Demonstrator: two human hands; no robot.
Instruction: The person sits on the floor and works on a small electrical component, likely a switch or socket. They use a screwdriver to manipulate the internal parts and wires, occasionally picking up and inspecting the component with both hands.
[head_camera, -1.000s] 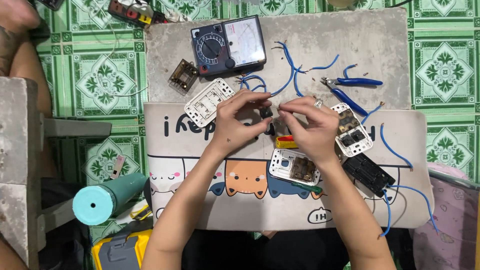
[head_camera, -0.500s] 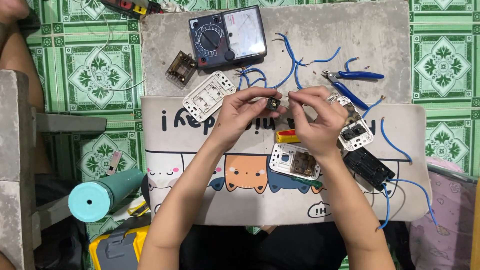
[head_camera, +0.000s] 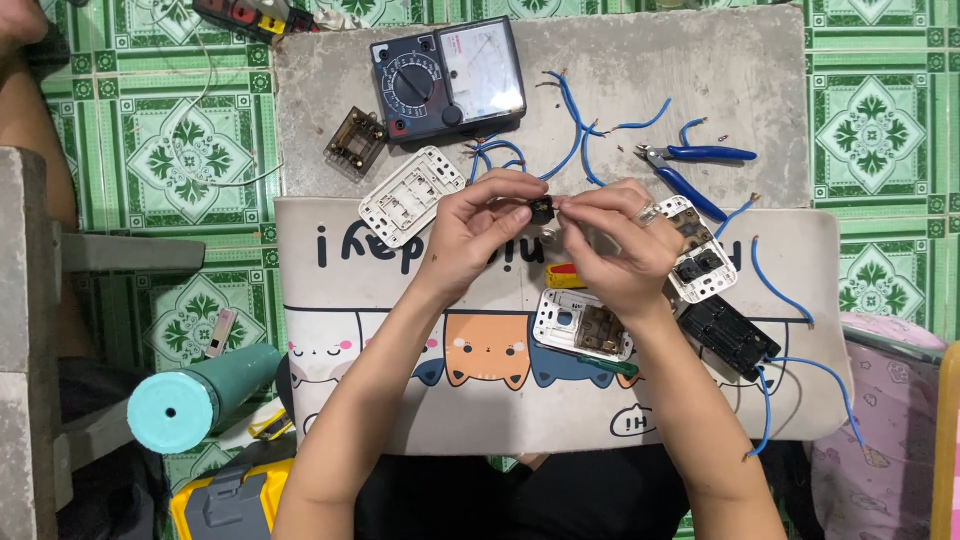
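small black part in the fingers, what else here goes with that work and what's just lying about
In hand: small black part, pinched by left hand and right hand.

Lying about: multimeter, blue pliers, white switch plate, teal bottle, blue wires.

Both forearms bare, rising from bottom edge and converging toward centre. Left hand (head_camera: 480, 225) back up, wrist bent slightly, fingers curled inward, thumb and forefinger tips pinched together at right side. Right hand (head_camera: 615, 240) back up, fingers curled, thumb and forefinger pinched, tips pointing left. Ring on one right finger. Fingertips of both hands meet, nearly touching. Elbows spread wide, wrists well apart.
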